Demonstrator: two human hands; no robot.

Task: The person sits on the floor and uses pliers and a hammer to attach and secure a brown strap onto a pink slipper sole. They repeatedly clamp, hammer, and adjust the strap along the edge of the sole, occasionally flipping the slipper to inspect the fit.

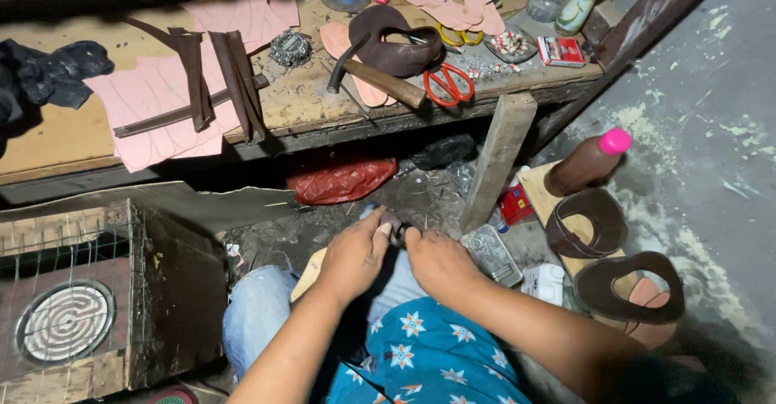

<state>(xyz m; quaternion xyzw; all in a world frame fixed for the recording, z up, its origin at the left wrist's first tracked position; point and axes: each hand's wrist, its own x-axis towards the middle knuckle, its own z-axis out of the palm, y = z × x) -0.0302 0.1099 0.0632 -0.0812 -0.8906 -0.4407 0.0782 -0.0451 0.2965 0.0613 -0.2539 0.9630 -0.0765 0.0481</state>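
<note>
Both hands meet low in the middle of the picture, over the person's lap. The left hand [353, 254] is curled shut, with its thumb pressed on a small dark brown piece of leather [394, 228]. The right hand [436, 260] is curled too, and its fingers pinch the same piece from the other side. So the little piece sits right between the two hands, just past the fingertips, and both hands are just as near to it. Most of it is hidden by the fingers, so I cannot tell which way its long side runs. A flat tan sole shape [307, 276] pokes out under the left wrist, resting on the knee in pale blue jeans [255, 307]. Just beside the right hand lies a small flat metal tin of tiny nails [491, 253]. Farther right, on a wooden board, sit two dark brown curved sandal straps [586, 224] and a brown bottle with a pink cap [588, 163], well apart from the hands. Up on the long wooden workbench [65, 141] lie a hammer with a wooden handle [380, 79], red-handled scissors [449, 84] and pink paper sole patterns [149, 97]. A red plastic bag [339, 180] lies under the bench. At the left stands a wooden box with wire mesh and a round coil [65, 319].
</note>
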